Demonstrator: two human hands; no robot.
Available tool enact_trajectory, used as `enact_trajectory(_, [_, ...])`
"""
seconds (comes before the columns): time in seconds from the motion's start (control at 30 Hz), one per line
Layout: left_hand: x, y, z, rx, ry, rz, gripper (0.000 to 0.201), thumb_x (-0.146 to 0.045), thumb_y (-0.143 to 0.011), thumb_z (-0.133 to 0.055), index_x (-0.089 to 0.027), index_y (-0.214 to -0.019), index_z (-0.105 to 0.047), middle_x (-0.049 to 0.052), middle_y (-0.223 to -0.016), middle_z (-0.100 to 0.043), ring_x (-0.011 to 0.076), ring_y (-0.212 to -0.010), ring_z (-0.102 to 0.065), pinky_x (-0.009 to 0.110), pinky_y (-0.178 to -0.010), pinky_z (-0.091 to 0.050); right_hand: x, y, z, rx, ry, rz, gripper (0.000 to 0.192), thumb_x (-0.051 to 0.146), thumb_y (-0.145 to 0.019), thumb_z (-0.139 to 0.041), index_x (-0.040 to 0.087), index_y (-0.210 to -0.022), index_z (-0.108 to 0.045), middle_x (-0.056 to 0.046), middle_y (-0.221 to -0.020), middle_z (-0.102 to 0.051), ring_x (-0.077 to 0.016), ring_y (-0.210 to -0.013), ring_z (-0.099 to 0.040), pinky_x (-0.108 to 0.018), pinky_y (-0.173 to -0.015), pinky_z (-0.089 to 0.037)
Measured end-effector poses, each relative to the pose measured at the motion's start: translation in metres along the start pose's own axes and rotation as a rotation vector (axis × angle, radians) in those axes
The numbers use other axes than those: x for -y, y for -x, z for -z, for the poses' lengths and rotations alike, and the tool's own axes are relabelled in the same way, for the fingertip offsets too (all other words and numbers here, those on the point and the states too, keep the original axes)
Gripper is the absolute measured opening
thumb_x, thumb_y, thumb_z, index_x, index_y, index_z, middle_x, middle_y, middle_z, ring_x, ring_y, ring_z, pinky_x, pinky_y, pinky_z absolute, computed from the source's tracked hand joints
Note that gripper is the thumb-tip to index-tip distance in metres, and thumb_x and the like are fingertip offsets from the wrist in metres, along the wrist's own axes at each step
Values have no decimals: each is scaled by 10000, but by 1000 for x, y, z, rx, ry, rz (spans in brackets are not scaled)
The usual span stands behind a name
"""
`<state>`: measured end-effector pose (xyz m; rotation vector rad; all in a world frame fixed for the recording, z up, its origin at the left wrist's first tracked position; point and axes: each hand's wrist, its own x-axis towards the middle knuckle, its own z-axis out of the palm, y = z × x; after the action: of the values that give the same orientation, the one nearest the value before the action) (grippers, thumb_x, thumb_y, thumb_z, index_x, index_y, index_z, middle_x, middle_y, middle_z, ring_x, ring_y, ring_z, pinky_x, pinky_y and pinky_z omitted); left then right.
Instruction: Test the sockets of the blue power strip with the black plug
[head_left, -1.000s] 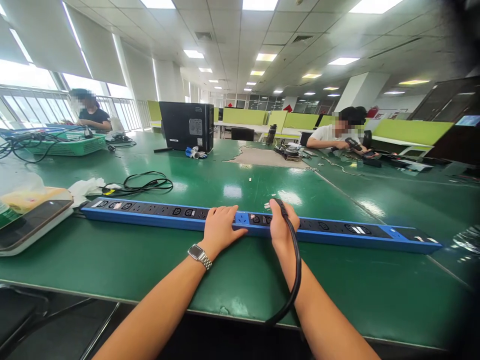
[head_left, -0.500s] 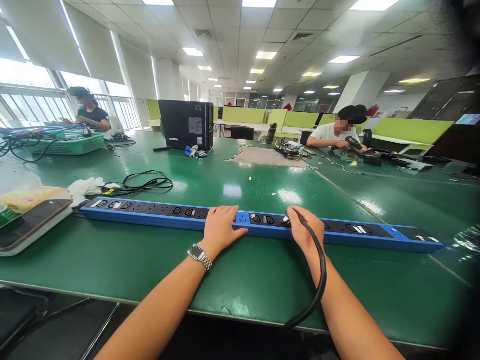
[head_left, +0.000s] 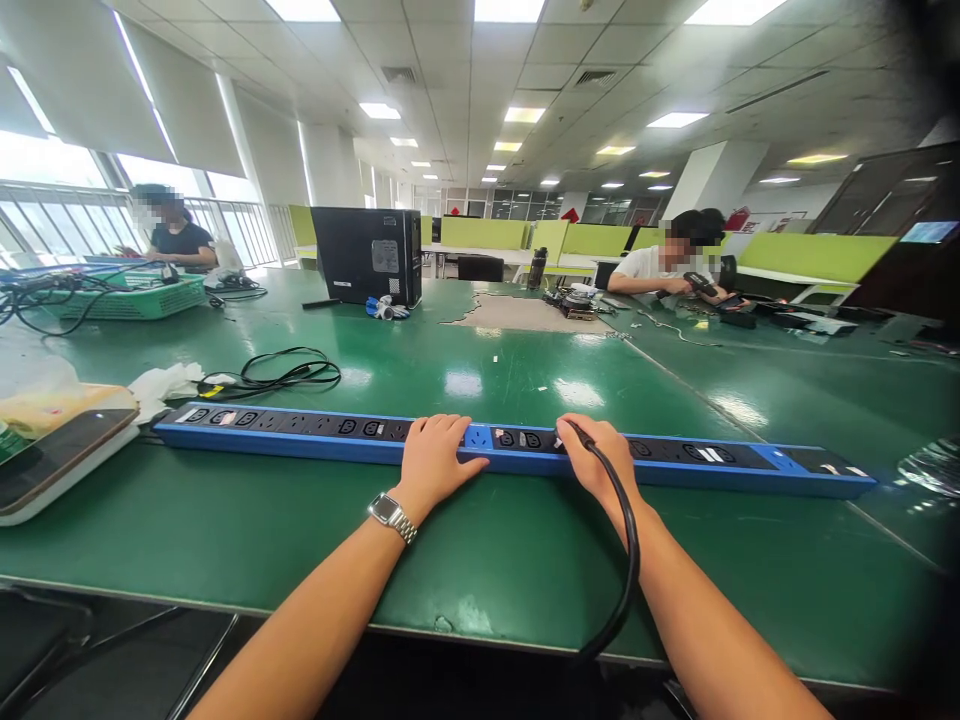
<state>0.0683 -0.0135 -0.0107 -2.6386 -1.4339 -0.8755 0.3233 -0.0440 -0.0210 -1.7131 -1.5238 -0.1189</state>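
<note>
Near the table's (head_left: 225, 520) front edge, your left hand (head_left: 435, 462) lies flat on the strip (head_left: 300, 432); your right hand (head_left: 600, 462) grips the plug (head_left: 571, 434) at a socket, apparently not fully seated.

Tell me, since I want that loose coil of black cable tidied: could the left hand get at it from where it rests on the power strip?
Probably yes. The left hand lies flat on the blue power strip, holding nothing, and the coiled black cable lies beyond the strip to the left with only bare green table between. It looks like a long stretch, though.
</note>
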Motion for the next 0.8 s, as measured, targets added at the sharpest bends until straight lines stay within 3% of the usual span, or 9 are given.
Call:
enact_trajectory(0.3, [0,0,0,5,-2,-5,516,-478,-788,-705,-237,-1228,-583,71,-1263,-644,261,-1192,-553,441,-1042,-363,-5,6,1,-8,1,138,379,467,-928,-400,228,-989,-688,-56,-872,-721,-234,-853,-614,-349,-820,-437])
enact_trajectory(0.53, [0,1,-1,8,-18,-16,500,-473,-796,-696,-250,-1229,-582,73,-1287,-632,256,-1206,-543,438,-1052,-354,-1,8,-2,10,122,294,284,383,-930,-454,223,-971,-685,-52,-910,-727,-228,-854,-606,-350,-803,-429])
enact_trajectory(0.8, [0,1,0,9,-29,-25,493,-466,-800,-692,-239,-1222,-579,70,-1290,-631,256,-1209,-542,434,-1047,-355,4,15,-7,-60,203,218,290,404,-917,-485,222,-1005,-693,-55,-877,-717,-232,-877,-597,-381,-872,-391])
